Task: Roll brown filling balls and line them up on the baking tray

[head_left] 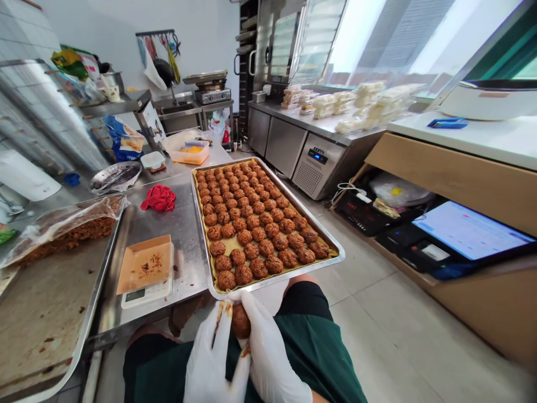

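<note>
Both my hands wear white gloves and are cupped together low in view, over my lap. Between my left hand [213, 358] and my right hand [268, 355] sits a brown dough ball [240, 322], pressed by both palms. Brown smears mark the glove fingers. Just beyond my hands a metal baking tray [268, 280] lined with paper holds several rows of similar brown balls [251, 218]. The tray overhangs the steel table's near edge.
A small scale [146, 291] carries a cardboard dish with crumbs. A large greasy tray [46, 313] lies at left, with a plastic-covered bag of brown mix [62, 226] behind it. A red cloth [159, 197] lies on the table. A counter with a screen [470, 229] stands at right.
</note>
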`<state>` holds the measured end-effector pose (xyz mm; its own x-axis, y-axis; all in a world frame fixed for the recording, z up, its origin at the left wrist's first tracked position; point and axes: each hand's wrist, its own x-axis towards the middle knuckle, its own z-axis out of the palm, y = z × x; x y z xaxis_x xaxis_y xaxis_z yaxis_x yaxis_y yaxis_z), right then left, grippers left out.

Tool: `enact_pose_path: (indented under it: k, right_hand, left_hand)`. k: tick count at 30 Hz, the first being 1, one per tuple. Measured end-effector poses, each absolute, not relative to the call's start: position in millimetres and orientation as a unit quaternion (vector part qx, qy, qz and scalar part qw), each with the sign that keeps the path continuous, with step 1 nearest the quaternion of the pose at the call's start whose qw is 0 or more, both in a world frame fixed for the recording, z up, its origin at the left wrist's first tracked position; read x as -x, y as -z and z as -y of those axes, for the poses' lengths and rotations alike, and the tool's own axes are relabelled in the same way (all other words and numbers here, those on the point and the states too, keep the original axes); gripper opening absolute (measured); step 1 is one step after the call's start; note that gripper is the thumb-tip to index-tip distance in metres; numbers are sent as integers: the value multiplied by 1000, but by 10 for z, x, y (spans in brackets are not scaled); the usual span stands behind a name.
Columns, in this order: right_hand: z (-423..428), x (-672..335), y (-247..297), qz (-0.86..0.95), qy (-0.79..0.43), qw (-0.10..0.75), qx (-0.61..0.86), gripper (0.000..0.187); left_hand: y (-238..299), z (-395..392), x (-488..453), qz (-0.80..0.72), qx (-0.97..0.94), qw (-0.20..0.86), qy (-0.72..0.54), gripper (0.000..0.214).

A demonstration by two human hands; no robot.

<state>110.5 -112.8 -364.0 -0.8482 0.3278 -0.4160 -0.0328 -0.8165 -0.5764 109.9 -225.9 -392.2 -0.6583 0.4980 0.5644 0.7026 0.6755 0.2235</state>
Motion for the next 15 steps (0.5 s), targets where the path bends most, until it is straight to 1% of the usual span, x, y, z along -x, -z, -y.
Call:
enact_pose_path:
  k: [1, 4, 5, 7, 8, 9, 10, 11, 12, 13, 15]
  right_hand:
    - [1132, -1110, 3605, 277, -923, 98, 249, 18]
    - [1069, -1156, 3506, 260, -936, 96, 218, 23]
    - [1004, -1167, 3484, 294, -929, 92, 207, 26]
    - [788, -1146, 3461, 441, -875, 80, 182, 27]
    - [643, -1101, 3457, 544, -819, 77, 163, 27]
    - [481, -1027, 3455, 645, -744, 94, 148, 25]
    - [314, -924, 3455, 731, -658, 128, 129, 23]
    - [150, -798, 3455, 810, -553, 161, 114, 23]
    - [-1, -653, 3454, 889, -418, 164, 93, 24]
    - [-132, -499, 3453, 914, -361, 164, 91, 24]
    - [-312, -202, 3456, 948, -281, 135, 71, 26]
  left_hand:
    - [3914, 2246, -1079, 891, 339, 216, 209, 51]
    - [3848, 2246, -985, 894, 361, 165, 209, 48]
    - [3799, 2246, -934, 892, 367, 154, 213, 48]
    - [3658, 2218, -780, 892, 367, 130, 229, 50]
    - [3575, 2183, -671, 895, 359, 114, 240, 50]
    - [3492, 2131, -540, 897, 351, 96, 253, 48]
    - [3418, 2064, -388, 897, 345, 80, 265, 46]
    - [3360, 1981, -222, 894, 349, 63, 274, 44]
    - [3321, 1888, -46, 891, 359, 46, 274, 44]
    - [3304, 1789, 130, 889, 372, 29, 267, 45]
    - [3324, 1587, 456, 884, 405, -3, 233, 51]
